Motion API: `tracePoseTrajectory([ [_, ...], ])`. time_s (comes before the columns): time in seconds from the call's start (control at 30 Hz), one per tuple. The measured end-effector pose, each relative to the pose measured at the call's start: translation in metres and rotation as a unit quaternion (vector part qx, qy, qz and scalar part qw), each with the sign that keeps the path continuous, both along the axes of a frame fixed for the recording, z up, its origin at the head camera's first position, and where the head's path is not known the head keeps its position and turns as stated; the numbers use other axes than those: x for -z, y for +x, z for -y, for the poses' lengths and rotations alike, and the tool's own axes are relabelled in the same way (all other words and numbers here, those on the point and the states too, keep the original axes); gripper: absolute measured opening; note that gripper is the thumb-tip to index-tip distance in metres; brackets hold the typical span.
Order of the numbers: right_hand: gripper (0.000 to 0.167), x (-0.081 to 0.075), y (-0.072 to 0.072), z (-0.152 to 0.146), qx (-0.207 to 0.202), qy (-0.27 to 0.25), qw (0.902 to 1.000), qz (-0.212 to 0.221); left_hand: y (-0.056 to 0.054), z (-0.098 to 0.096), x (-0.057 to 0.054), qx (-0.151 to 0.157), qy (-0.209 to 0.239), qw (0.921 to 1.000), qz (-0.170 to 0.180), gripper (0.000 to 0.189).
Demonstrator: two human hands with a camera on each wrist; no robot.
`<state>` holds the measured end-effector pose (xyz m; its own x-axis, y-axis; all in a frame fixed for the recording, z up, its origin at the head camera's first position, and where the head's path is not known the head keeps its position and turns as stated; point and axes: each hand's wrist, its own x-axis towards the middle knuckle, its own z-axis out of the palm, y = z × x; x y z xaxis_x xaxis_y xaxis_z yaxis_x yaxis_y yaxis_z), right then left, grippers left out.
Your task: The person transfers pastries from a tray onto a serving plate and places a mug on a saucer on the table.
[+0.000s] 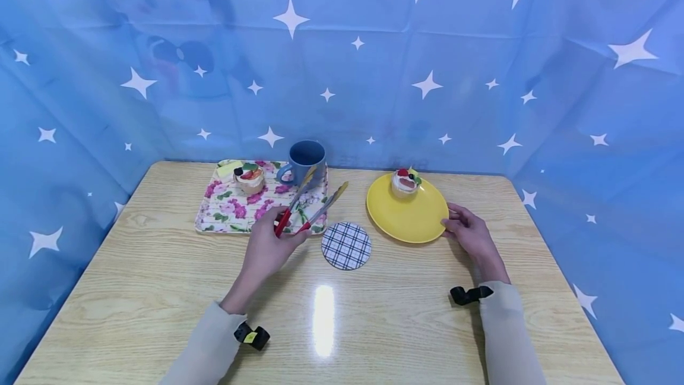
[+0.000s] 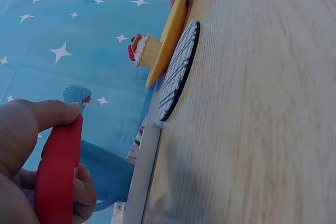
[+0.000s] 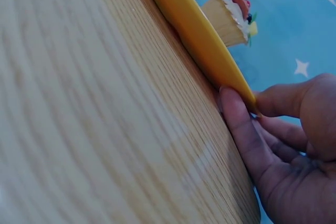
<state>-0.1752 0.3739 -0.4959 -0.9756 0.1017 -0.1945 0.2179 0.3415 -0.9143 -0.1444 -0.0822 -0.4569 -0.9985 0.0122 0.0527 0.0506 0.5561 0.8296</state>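
Note:
My left hand (image 1: 269,248) grips a pair of tongs (image 1: 284,218) by the red handles, the tips spread apart over the right part of the floral tray (image 1: 214,226). Nothing shows between the tips. With thumb and fingers my right hand (image 1: 470,232) pinches the right rim of a yellow plate (image 1: 408,221). A fruit tart (image 1: 404,184) with cream and berries sits toward the plate's back edge. On the tray stand a second fruit tart (image 1: 250,180), a pale yellow wedge (image 1: 228,169) and a blue mug (image 1: 310,156), partly behind the tongs.
A round checked coaster (image 1: 346,246) lies on the wooden table (image 1: 385,314) between tray and plate. Behind the table hangs a blue curtain (image 1: 363,76) with white stars, which also runs along both sides.

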Motion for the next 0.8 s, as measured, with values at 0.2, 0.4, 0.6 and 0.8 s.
tracePoseTrajectory([
  [0.2,0.061,0.001,0.0,0.001,0.001,-0.001,1.0,0.003,0.004,0.006,-0.004,-0.001,0.011,0.9999,0.009,0.074],
  [0.4,0.061,0.001,-0.001,0.0,-0.002,-0.002,1.0,0.003,0.008,0.014,-0.009,-0.008,0.017,0.9998,0.008,0.075],
  [0.6,0.061,0.002,-0.001,0.0,0.003,0.004,1.0,0.007,0.01,0.021,-0.008,-0.014,0.01,0.9998,-0.001,0.074],
  [0.8,0.061,0.002,-0.002,-0.001,0.001,0.005,1.0,0.007,0.01,0.028,-0.006,-0.024,0.012,0.9996,-0.008,0.077],
])
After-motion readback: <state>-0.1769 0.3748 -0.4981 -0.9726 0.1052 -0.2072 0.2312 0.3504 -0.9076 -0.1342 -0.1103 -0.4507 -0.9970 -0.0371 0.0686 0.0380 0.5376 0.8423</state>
